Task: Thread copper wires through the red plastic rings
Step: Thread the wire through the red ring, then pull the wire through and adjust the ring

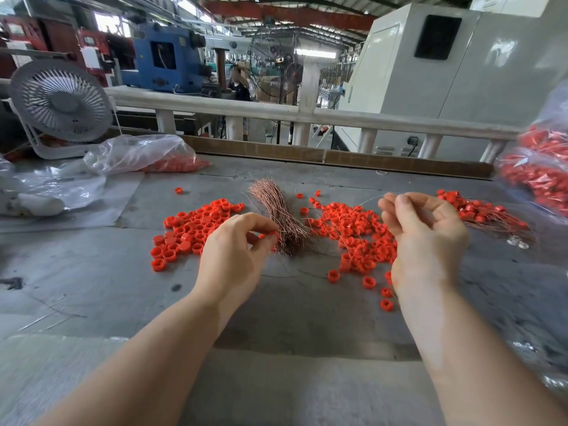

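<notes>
A bundle of thin copper wires [278,215] lies on the grey table [92,272] between two heaps of red plastic rings, one on the left [190,229] and one on the right [359,232]. My left hand [236,250] pinches a single red ring [272,234] just beside the bundle's near end. My right hand [424,232] is raised over the right heap and pinches one thin copper wire [365,202] that arcs leftward from its fingertips. A group of rings with wires through them [482,210] lies at the far right.
Clear plastic bags with red rings sit at the back left [144,155] and at the right edge [541,167]. A small white fan [61,103] stands at the back left. A cardboard strip [338,156] and a white railing [276,110] border the table's far edge.
</notes>
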Tool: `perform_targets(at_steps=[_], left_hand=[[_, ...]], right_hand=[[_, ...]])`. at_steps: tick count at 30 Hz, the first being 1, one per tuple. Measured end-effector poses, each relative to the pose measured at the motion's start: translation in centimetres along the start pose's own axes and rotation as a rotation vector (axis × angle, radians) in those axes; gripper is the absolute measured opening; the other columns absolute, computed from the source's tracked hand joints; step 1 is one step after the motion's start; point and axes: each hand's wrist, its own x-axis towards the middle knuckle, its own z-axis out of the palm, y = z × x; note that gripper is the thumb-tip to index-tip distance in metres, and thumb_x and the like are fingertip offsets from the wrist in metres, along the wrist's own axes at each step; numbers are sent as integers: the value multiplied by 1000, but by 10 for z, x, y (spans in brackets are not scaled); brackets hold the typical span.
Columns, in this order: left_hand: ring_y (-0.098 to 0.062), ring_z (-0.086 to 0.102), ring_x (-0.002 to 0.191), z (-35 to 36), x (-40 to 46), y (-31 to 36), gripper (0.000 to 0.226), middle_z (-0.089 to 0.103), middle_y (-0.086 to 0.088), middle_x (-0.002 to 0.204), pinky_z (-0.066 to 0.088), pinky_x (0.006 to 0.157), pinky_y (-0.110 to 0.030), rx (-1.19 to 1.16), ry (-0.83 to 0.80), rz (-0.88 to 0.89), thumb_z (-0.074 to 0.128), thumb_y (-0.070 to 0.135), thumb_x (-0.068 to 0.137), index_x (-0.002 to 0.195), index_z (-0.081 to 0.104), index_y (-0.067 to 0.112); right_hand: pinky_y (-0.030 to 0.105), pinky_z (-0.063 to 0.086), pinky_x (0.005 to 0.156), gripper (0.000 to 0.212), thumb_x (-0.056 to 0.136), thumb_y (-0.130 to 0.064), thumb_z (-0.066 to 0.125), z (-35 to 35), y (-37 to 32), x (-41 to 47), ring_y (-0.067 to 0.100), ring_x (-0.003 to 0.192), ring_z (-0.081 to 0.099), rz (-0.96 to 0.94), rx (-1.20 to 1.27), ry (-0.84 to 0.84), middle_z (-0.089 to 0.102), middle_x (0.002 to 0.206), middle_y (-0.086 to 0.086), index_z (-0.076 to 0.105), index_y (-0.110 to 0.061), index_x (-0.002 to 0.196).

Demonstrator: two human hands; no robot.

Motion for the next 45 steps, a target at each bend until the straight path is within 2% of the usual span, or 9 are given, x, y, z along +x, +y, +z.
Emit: perform_targets(at_steps=[5, 9, 12, 16, 28, 33, 37, 41, 45], left_hand=[[0, 53, 66, -2, -2, 10, 28, 63, 13, 83, 42, 65, -9, -138, -62, 73, 72, 9, 79, 74, 65, 36], [-7, 56, 67, -3, -5, 16, 28, 69, 13, 96, 50, 63, -23, -343, -205, 31, 72, 3, 76, 72, 70, 31], [-7, 54, 59, -3, -6, 17, 24, 72, 4, 82, 47, 51, -15, -399, -292, -16, 70, 1, 77, 76, 72, 25], [2, 53, 50, -3, -6, 18, 23, 66, 10, 59, 39, 47, -8, -401, -339, -28, 68, -1, 79, 78, 71, 22], [1, 52, 47, -2, -6, 15, 28, 65, 10, 54, 39, 45, -9, -381, -332, -88, 70, 2, 78, 71, 70, 29], [-5, 54, 53, 0, -4, 11, 27, 67, 4, 59, 46, 50, -16, -370, -301, -88, 71, 6, 77, 68, 71, 31], [-2, 54, 51, 0, -5, 10, 27, 67, 4, 59, 47, 50, -15, -353, -320, -92, 71, 5, 78, 69, 71, 30], [-5, 57, 55, 0, -5, 10, 23, 69, 1, 63, 47, 52, -16, -397, -290, -134, 71, 3, 78, 72, 72, 26], [-8, 62, 60, -2, -3, 11, 14, 67, 1, 63, 49, 53, -17, -571, -285, -212, 67, -2, 81, 79, 70, 12]], right_hand=[[15, 48, 52, 20, 86, 4, 59, 6, -2, -11, 10, 68, 68, 69, -92, -310, 72, 74, -1, 59, -14, 76], [15, 41, 44, 19, 83, 4, 61, 12, 2, -22, 8, 64, 65, 92, -178, -529, 73, 76, 1, 60, -13, 75], [15, 38, 42, 16, 82, 3, 62, 13, 3, -26, 7, 62, 63, 119, -182, -587, 73, 76, 3, 60, -11, 76], [15, 38, 41, 12, 82, 2, 62, 13, 2, -26, 6, 60, 63, 165, -158, -589, 73, 76, 4, 60, -9, 77], [12, 45, 49, 16, 87, -2, 56, 9, -8, -17, 8, 68, 67, 323, 57, -341, 73, 76, 2, 60, -14, 77], [22, 56, 66, 18, 90, -1, 52, 9, -9, -12, 15, 75, 70, 405, 230, -232, 73, 79, 6, 59, -10, 77], [26, 58, 63, 19, 93, -1, 47, 7, -11, -10, 19, 72, 71, 461, 336, -202, 73, 75, 9, 58, -7, 79], [24, 55, 59, 16, 92, 0, 51, 7, -10, -10, 12, 61, 65, 296, 277, -196, 68, 66, 4, 56, -10, 80], [18, 48, 51, 21, 90, 2, 53, 7, -9, -13, 6, 58, 57, -43, -115, -305, 66, 66, -2, 56, -16, 81]])
